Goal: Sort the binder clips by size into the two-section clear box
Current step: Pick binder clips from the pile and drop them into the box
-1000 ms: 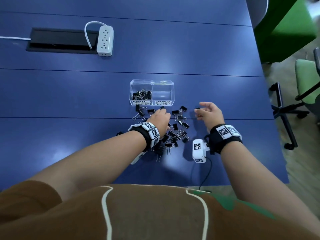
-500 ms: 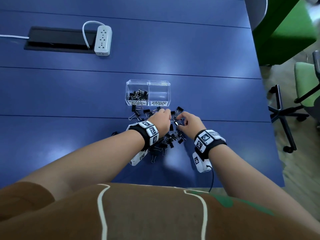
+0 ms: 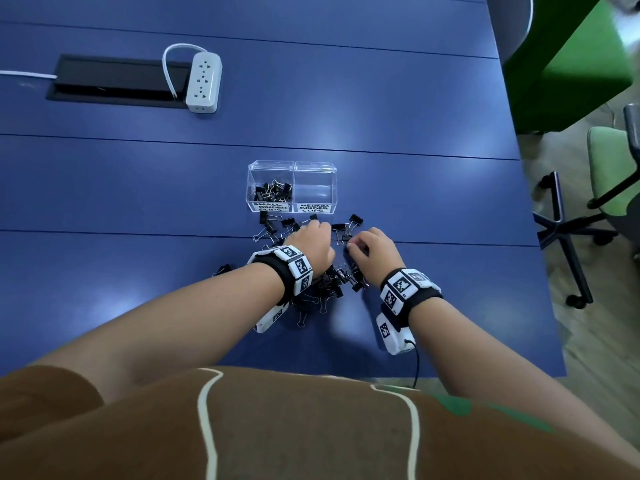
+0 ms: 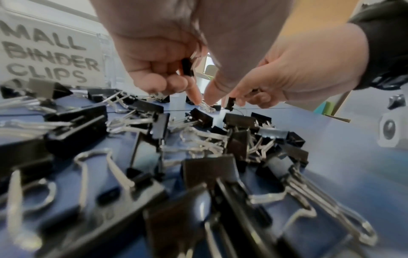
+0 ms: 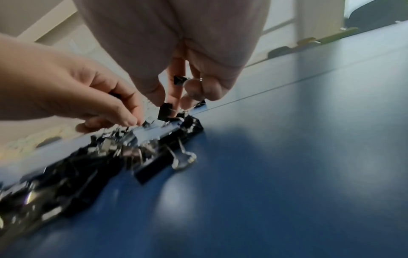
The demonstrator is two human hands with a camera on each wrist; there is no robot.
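A clear two-section box (image 3: 313, 168) stands on the blue table; its left section, labelled small, holds several small clips (image 3: 273, 192), and its right section, labelled medium, shows no clips. In front of it lies a pile of black binder clips (image 3: 332, 282) of mixed sizes. My left hand (image 3: 317, 226) hovers over the pile's far edge, a small clip (image 4: 187, 67) tucked in its curled fingers. Thumb and forefinger touch the wire handles of another clip (image 4: 206, 106). My right hand (image 3: 353, 245), right beside it, pinches a small clip (image 5: 165, 110) and keeps another small clip (image 5: 180, 80) in its curled fingers.
A white power strip (image 3: 203, 83) lies by a black cable hatch (image 3: 114, 83) at the far left. The table's right edge (image 3: 540, 271) is near, with a green office chair (image 3: 609, 174) beyond it.
My right hand has swung left from beside the pile to its far edge, close to my left hand, and now pinches a small clip. My left hand has stayed in place.
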